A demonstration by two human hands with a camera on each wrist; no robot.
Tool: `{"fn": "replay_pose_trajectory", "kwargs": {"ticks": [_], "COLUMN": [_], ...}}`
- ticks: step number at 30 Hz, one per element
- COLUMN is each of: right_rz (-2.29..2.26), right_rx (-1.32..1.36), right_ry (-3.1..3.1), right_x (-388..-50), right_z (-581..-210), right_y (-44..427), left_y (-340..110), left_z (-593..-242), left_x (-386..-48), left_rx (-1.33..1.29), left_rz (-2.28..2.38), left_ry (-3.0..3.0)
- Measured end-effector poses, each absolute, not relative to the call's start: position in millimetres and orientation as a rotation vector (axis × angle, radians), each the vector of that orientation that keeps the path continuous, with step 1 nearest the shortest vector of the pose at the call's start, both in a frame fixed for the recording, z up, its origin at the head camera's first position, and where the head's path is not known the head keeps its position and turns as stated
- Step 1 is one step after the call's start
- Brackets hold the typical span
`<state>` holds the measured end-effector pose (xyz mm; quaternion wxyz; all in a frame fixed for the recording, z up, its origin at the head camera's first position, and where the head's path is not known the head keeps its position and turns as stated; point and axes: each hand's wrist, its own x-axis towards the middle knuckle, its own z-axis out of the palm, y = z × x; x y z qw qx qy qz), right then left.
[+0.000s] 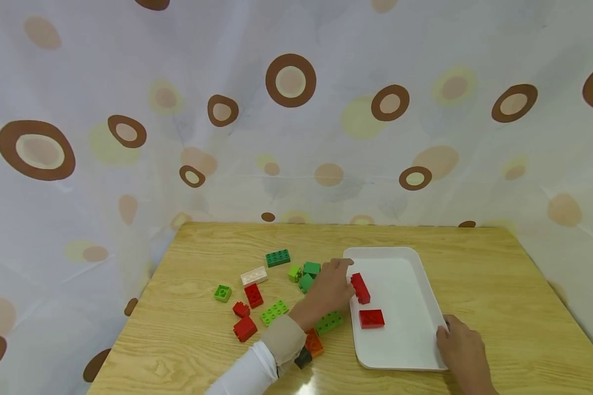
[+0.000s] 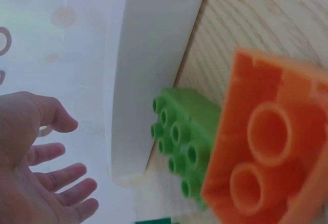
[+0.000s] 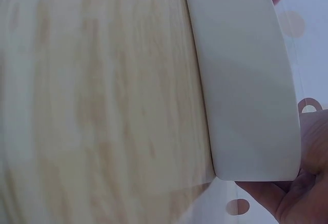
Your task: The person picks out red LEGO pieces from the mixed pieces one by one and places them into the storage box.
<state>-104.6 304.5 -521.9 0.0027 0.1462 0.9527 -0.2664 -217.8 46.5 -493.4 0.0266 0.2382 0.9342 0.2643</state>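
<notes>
A white tray [image 1: 407, 285] lies on the wooden table and holds two red bricks: one leans along its left wall [image 1: 360, 288], the other lies flat [image 1: 371, 319]. My left hand [image 1: 329, 286] hovers at the tray's left rim beside the upper red brick. In the left wrist view the left hand [image 2: 43, 170] has loosely bent, spread fingers with nothing between them. At the tray's right side my right hand [image 1: 463, 345] grips the rim, thumb and fingers on either side. The right wrist view has the right hand [image 3: 305, 188] at the tray wall [image 3: 246, 80], partly hidden.
Left of the tray several bricks are scattered: a dark green brick [image 1: 278, 258], a white brick [image 1: 254, 276], a lime brick [image 1: 274, 312] and a red brick [image 1: 245, 328]. Under the left forearm lie an orange brick [image 2: 266, 137] and a green brick [image 2: 192, 131]. A patterned curtain [image 1: 296, 142] hangs behind.
</notes>
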Motion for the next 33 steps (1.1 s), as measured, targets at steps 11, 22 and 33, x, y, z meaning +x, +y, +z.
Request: {"fn": "replay_pose_trajectory", "kwargs": {"ticks": [11, 22, 33], "right_rz": [-0.819, -0.836, -0.835], "right_rx": [0.462, 0.458, 0.459], "right_ry": [3.012, 2.985, 2.968], "right_x": [-105, -104, -105], "right_z": [-520, -521, -520], "right_y": [302, 304, 304], "left_y": [9, -35, -68], "left_z": [-474, -470, -465], "left_x": [-219, -219, -218], "left_rx": [0.645, 0.611, 0.463], "left_rz": [0.889, 0.829, 0.749], "left_ry": [2.845, 2.871, 2.887]}}
